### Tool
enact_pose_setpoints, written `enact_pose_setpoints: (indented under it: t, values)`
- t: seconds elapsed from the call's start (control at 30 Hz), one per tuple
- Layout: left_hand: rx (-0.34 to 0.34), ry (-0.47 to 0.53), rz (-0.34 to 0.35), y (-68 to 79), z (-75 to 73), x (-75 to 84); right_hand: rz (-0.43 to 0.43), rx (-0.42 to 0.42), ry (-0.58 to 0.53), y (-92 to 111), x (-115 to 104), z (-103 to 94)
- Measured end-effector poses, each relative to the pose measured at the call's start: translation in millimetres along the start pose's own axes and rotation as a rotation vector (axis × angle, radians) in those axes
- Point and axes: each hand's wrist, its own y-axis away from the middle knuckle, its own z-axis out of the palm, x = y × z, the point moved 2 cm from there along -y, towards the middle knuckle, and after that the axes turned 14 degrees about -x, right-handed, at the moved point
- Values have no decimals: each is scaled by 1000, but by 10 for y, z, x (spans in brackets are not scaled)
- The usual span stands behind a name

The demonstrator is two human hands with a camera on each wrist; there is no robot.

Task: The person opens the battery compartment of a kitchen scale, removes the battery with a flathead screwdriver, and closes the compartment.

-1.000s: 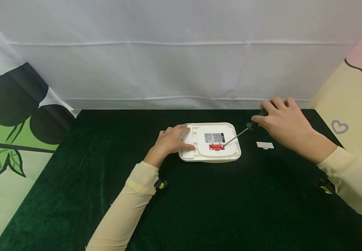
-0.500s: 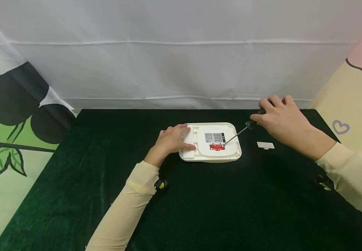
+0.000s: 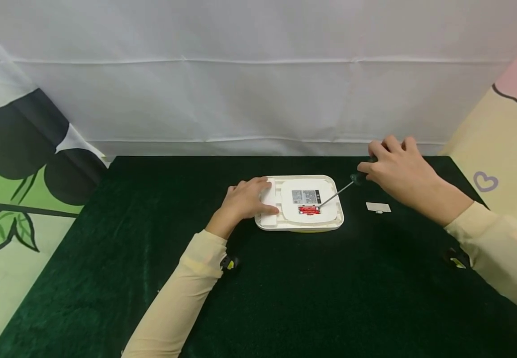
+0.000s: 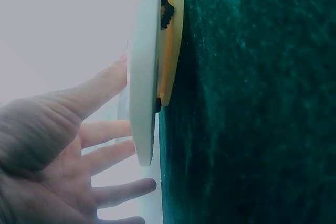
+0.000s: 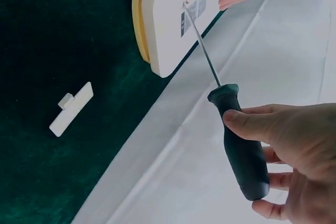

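My right hand (image 3: 401, 166) grips the dark handle of a screwdriver (image 5: 244, 153), thumb along its upper part. The slanted metal shaft ends at the red batteries (image 3: 309, 210) in a small compartment. That compartment is in the upturned face of a white, round-cornered device (image 3: 330, 221), which has a printed label and a yellow underside. At the device's left end rests my left hand (image 3: 245, 199). Its thumb and extended fingers touch the white casing, as the left wrist view also shows. Exact contact of the screwdriver's tip is too small to tell.
A small white battery cover (image 3: 378, 207) with a tab lies right of the device. Dark green cloth (image 3: 151, 278) covers the table. White fabric (image 3: 222, 104) hangs behind it, and printed panels stand at both sides.
My right wrist and forearm have shifted slightly left, while the screwdriver's tip stays by the batteries. My left hand and the device stay in place.
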Motion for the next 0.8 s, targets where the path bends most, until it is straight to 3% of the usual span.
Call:
enact_pose_setpoints:
  t: [0.47,0.63,0.8]
  values:
    - [1,3,3,12,1,-15,86,-179,-485,264,197,730]
    - [-4,0,-2,24,6,-22,88,-187,-534,318,179,829]
    - [-4,-4,0,27,9,-27,107,-142,-496,328,163,730]
